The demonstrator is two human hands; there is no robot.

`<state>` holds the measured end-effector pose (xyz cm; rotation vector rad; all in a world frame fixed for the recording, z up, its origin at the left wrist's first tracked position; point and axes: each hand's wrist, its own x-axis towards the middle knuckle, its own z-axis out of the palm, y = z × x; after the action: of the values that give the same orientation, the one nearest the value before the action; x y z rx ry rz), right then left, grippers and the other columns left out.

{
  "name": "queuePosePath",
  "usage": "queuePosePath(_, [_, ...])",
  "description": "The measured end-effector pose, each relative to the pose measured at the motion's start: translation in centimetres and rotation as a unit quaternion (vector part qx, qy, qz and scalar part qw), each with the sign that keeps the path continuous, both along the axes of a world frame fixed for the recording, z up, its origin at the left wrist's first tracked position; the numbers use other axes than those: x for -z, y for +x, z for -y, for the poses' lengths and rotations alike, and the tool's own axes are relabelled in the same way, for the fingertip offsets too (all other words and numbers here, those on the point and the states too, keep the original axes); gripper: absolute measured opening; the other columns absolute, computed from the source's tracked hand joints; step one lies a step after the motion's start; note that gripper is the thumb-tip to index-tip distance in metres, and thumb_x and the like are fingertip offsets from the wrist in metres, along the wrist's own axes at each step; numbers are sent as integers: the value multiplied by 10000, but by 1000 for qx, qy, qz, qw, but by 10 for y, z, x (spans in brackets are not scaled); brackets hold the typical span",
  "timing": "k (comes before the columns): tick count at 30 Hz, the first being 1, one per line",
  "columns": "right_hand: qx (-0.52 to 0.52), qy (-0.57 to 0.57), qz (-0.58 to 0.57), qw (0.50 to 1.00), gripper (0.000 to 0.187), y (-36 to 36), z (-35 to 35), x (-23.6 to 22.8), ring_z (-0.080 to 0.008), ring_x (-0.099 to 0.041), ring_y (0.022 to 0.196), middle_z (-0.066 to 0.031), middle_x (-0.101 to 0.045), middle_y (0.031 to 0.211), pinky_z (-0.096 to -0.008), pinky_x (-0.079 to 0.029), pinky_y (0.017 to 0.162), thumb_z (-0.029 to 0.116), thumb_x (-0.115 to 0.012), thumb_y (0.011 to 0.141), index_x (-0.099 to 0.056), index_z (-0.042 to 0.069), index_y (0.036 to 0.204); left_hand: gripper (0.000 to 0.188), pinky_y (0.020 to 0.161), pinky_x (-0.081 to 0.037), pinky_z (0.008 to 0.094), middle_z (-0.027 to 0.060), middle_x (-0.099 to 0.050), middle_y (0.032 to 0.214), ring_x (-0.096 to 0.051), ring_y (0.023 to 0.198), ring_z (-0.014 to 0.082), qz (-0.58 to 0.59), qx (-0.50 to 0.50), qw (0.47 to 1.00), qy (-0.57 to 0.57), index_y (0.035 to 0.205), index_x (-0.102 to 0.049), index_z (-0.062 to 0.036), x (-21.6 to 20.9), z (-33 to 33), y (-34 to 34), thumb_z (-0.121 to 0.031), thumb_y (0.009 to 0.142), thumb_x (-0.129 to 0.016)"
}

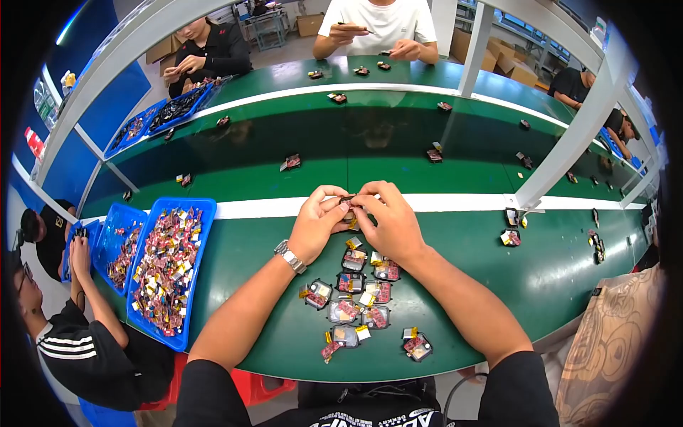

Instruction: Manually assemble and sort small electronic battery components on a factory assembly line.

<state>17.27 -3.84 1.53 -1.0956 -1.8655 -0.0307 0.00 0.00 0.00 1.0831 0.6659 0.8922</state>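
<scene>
The left hand (313,224) and right hand (390,222) meet above the green tabletop (249,270), fingertips pinching a small dark electronic assembly (348,201) between them, at the near edge of the white divider strip (455,203); the fingers partly hide it. A metal-banded wristwatch (289,257) circles the left wrist. Just nearer, a cluster of black-framed casings with red circuit boards (350,282) lies between the forearms, one casing (417,346) apart at near right. Left, a blue bin (202,265) holds many loose red circuit boards (167,270).
</scene>
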Motion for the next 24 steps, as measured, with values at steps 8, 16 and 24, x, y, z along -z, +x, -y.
queuePosePath(8, [-55,-183,-207,959,208,-4,-1,2,-170,-632,713,-97,-605,921,-273,-527,624,-7,-671,797,-613,3,997,161,779,-501,227,62,-649,1051,-606,915,83,-89,-67,987,111,1127,-499,-43,5,5,8,-39,967,-502])
queuePosePath(16, [-52,-237,-289,926,111,23,-31,10,-123,-645,717,-98,-662,886,-264,-524,632,-4,-653,805,-674,-9,915,232,874,-524,328,152,-585,1221,-611,1044,202,-44,-54,995,73,1206,-445,-30,-1,5,8,-48,976,-463])
queuePosePath(24, [252,-157,-71,952,262,109,-92,15,-286,-607,940,-141,-645,964,-374,-493,835,177,-733,791,-665,24,993,290,921,-529,378,210,-553,1273,-597,1125,266,-61,-11,991,116,1256,-417,-3,4,1,-2,-69,976,-454])
